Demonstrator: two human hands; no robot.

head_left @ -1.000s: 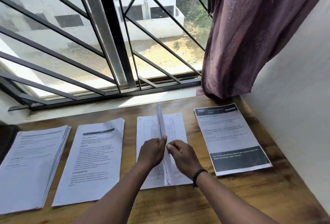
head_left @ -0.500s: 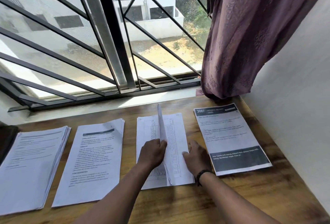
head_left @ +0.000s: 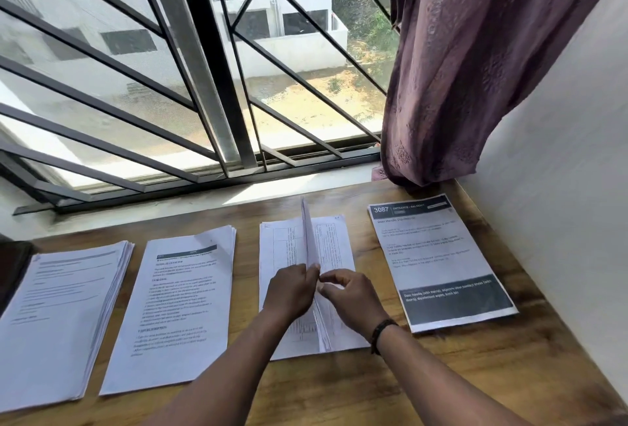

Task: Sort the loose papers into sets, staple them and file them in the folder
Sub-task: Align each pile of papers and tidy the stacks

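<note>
Four paper piles lay in a row on the wooden tabletop [head_left: 441, 388] under a barred window [head_left: 190, 85]. Far-left stack [head_left: 57, 320] was thick, its edges fanned, with a dark object [head_left: 13, 269] just beside its left side, cut by the frame edge, identity unclear. Second stack [head_left: 176, 310] sat just beside it, printed text on top, a narrow strip of wood between them. Third stack [head_left: 295, 255] lay under both hands. Fourth pile, a sheet headed 3087 [head_left: 438, 262], sat near the right wall [head_left: 560, 187], apart from the third stack, dark bands at top and bottom.

Left hand [head_left: 289, 293] had its grip closed on the raised sheets [head_left: 309, 238], which stood on edge over the middle of the third stack, running away from the person toward the window. Right hand [head_left: 353, 300] had fingers curled, fingertips pinching at the same raised sheets near their lower end, touching the left hand's fingertips. A dark wristband [head_left: 382, 330] was on the right wrist. The hands and forearms covered the stack's lower middle; print there was unreadable.

A maroon curtain [head_left: 475, 68] hung at the right, its hem touching the tabletop's far corner just behind the 3087 sheet. Buildings and bare ground were visible outside the bars.
</note>
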